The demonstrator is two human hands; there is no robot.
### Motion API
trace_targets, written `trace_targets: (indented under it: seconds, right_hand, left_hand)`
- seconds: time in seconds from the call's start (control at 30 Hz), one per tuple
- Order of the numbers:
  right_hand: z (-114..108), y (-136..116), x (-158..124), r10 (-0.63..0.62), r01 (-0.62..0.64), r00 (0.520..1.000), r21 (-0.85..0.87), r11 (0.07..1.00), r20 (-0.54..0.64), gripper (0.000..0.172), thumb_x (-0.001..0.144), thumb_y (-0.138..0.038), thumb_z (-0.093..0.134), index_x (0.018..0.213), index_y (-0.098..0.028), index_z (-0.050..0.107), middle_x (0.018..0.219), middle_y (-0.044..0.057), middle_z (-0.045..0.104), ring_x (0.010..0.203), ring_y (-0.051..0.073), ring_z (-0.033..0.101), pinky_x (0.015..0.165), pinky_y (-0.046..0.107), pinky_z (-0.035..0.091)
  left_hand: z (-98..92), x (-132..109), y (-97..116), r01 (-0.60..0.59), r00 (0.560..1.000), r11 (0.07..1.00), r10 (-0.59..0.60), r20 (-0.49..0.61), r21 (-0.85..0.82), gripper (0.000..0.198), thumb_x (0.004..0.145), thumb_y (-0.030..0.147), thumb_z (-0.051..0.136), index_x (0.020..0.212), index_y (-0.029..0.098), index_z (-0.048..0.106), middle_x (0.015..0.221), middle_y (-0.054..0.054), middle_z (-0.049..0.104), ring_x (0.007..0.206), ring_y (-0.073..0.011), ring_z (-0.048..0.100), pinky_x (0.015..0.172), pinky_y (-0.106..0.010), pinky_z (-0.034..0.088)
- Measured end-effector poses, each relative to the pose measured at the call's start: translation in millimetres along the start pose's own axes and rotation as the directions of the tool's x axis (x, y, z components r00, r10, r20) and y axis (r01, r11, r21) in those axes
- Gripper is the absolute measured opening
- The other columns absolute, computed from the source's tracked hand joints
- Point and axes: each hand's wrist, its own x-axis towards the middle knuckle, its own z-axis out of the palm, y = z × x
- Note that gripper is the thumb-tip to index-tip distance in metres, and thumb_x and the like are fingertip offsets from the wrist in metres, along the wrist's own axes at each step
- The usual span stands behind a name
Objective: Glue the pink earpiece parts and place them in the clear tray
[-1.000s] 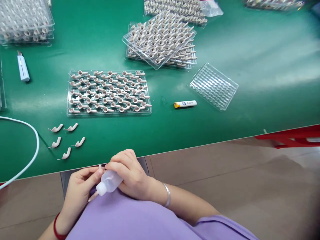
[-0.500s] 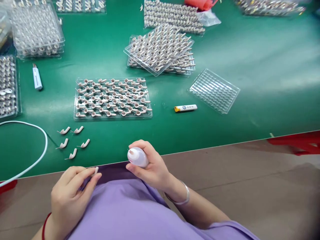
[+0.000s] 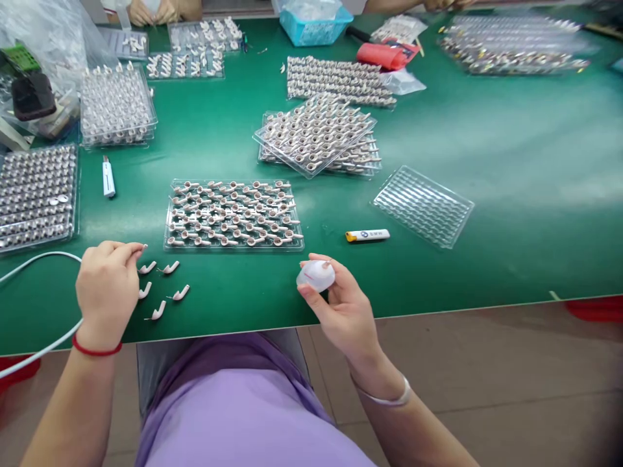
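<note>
My left hand point(image 3: 108, 285) is closed in a pinch above the table's left part, with a tiny white tip showing at its fingertips; most of that piece is hidden. Just right of it, several small white pieces point(image 3: 180, 293) with thin wires lie on the green table point(image 3: 233, 292). My right hand point(image 3: 346, 311) is wrapped round a translucent white squeeze bottle point(image 3: 316, 276) with a narrow tip, over the table's front edge. A clear tray point(image 3: 233, 248) filled with rows of similar white pieces lies beyond, between the two hands.
Stacked filled trays point(image 3: 316, 133) stand farther back. Right of centre lie a white and yellow lighter point(image 3: 368, 235) and a clear tray point(image 3: 423, 206). At left are a cutter point(image 3: 108, 177), a cable point(image 3: 43, 353) and another filled tray point(image 3: 39, 194). Another person's hands point(image 3: 154, 11) show at the back.
My left hand has moved forward and left, from near my lap to beside the loose pieces. My right hand has moved right with the bottle. The view has shifted, showing more of the table's back.
</note>
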Motion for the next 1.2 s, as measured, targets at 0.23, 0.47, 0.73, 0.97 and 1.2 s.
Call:
trace_targets:
  seconds: [0.23,0.47,0.73,0.97,1.2]
  right_hand:
    - [1,2,-1,-0.011,0.011,1.000,0.019,1.000,0.010,0.044,0.087,-0.040,0.066,0.126,-0.025,0.055,0.119,0.010,0.064,0.108,0.024,0.062,0.099,0.047,0.050]
    - [0,3,-1,-0.014,0.013,1.000,0.025,1.000,0.017,0.045,0.087,-0.040,0.066,0.128,-0.024,0.054,0.119,0.010,0.064,0.108,0.024,0.062,0.099,0.046,0.050]
    - [3,-3,-2,-0.043,0.037,0.996,0.076,0.996,0.078,0.046,0.089,-0.038,0.063,0.131,-0.023,0.050,0.120,0.011,0.063,0.107,0.024,0.063,0.092,0.040,0.053]
    - [20,-25,-15,-0.094,0.048,0.962,0.177,0.983,0.258,0.053,0.086,-0.026,0.064,0.133,-0.024,0.040,0.101,0.005,0.065,0.074,0.013,0.062,0.065,0.025,0.053]
    - [32,-33,-25,-0.376,0.320,0.883,0.225,0.920,0.281,0.041,0.083,-0.029,0.069,0.119,-0.023,0.052,0.097,0.005,0.066,0.074,0.014,0.061,0.066,0.026,0.052]
  left_hand:
    - [-8.4,0,3,-0.010,0.998,1.000,0.009,0.054,0.009,0.038,0.095,0.039,0.044,0.109,0.018,0.072,0.098,-0.008,0.061,0.093,-0.0270,0.060,0.075,-0.037,0.045]
    - [-15.4,-23,35,-0.340,0.867,0.938,0.338,0.366,-0.060,0.017,0.083,0.035,0.065,0.090,0.021,0.070,0.087,-0.007,0.070,0.083,-0.0271,0.063,0.067,-0.037,0.042]
    - [-14.8,-32,50,-0.409,0.889,0.898,0.433,0.151,-0.164,0.018,0.091,0.028,0.057,0.084,0.018,0.069,0.081,-0.005,0.073,0.074,-0.0227,0.065,0.067,-0.035,0.040]
    - [-18.3,-74,67,-0.463,0.873,0.856,0.485,0.047,-0.230,0.013,0.089,0.019,0.061,0.098,0.014,0.070,0.081,-0.005,0.069,0.067,-0.0181,0.060,0.068,-0.033,0.039]
    - [-10.3,-97,59,-0.508,0.861,0.859,0.506,-0.045,-0.060,0.018,0.082,0.017,0.072,0.098,0.011,0.069,0.076,-0.006,0.068,0.065,-0.0202,0.061,0.064,-0.034,0.038]
